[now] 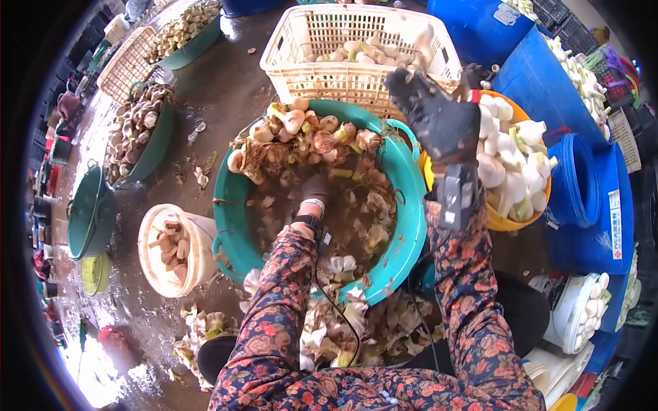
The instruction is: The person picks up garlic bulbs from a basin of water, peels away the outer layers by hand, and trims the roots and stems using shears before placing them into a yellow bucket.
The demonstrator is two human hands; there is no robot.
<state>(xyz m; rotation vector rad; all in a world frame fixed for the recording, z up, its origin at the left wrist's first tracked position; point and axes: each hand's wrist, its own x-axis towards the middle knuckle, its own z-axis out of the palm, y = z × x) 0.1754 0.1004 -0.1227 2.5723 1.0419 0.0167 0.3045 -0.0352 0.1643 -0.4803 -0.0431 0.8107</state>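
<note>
My left hand (pixel 315 188) reaches down into a green tub (pixel 406 198) of brown, murky water, and its fingers are hidden there. Unpeeled garlic bulbs (pixel 325 140) are heaped along the tub's far side, and loose skins float in the water. My right hand (pixel 439 116), in a dark, dirty glove, is raised beyond the tub's right rim with its fingers spread and nothing seen in it. It is between the cream plastic crate (pixel 343 77), which holds bulbs, and an orange basin (pixel 510 222) of peeled white garlic (pixel 514 161).
A white bucket (pixel 205 246) with some bulbs stands left of the tub. Garlic skins (pixel 343 322) lie at the tub's near side. Green tubs of garlic (pixel 147 147) stand farther left. Blue containers (pixel 528 75) and a blue bucket (pixel 576 178) line the right.
</note>
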